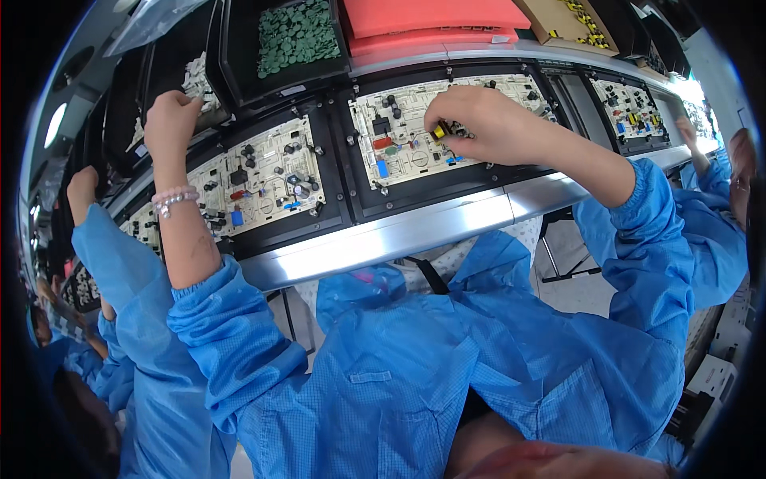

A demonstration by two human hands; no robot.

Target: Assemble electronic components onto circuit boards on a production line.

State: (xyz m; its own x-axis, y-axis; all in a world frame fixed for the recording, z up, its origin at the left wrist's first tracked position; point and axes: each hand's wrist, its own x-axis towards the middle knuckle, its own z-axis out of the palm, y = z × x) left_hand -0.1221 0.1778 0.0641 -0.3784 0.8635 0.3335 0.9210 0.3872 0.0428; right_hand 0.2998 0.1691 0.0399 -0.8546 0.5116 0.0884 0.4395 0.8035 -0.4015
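Note:
My right hand (485, 121) is over a cream circuit board (415, 172) in a black frame. Its thumb and fingers pinch a small yellow-and-black transformer (440, 130) close above the board's parts. My left hand (172, 114), with a beaded bracelet (175, 195) on its wrist, is raised beside a black bin of small white parts (196, 83). Its fingers curl together, and what they may hold is hidden. Below that hand lies a second populated circuit board (275, 156), also in a black frame.
A black bin of green discs (295, 36), red foam sheets (435, 17) and a carton of yellow-black parts (576, 24) line the back. A shiny metal rail (383, 243) edges the line. Another person's hand (82, 185) is at left; a co-worker's hand (687, 132) reaches in at right.

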